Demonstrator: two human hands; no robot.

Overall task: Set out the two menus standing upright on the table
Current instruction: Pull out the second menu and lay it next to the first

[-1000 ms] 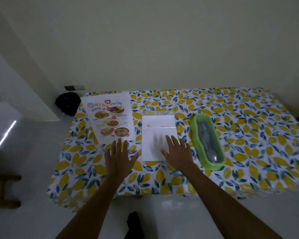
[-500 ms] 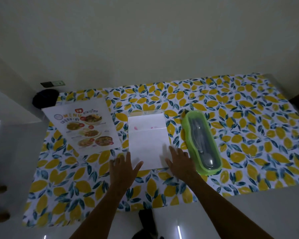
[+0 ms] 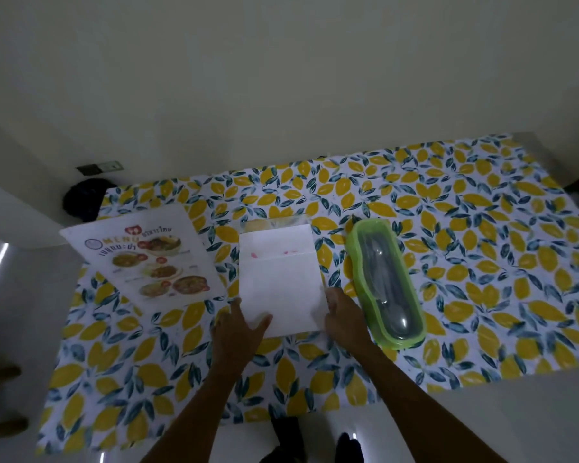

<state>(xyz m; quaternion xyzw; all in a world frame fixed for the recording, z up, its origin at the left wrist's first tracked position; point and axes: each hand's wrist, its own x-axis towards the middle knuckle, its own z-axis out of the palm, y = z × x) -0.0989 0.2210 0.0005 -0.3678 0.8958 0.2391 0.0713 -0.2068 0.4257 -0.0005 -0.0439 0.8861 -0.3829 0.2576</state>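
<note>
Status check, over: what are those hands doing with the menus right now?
Left hand, right hand at white menu near corners. Printed menu flat. Green box close right.

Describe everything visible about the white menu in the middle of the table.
The white menu lies flat on the leaf-patterned tablecloth, blank side up, with faint pink marks near a crease across its upper part. It looks like thin card or laminated paper. A clear edge shows beyond its far end. The left hand touches its near left corner; the right hand touches its right edge.
</note>
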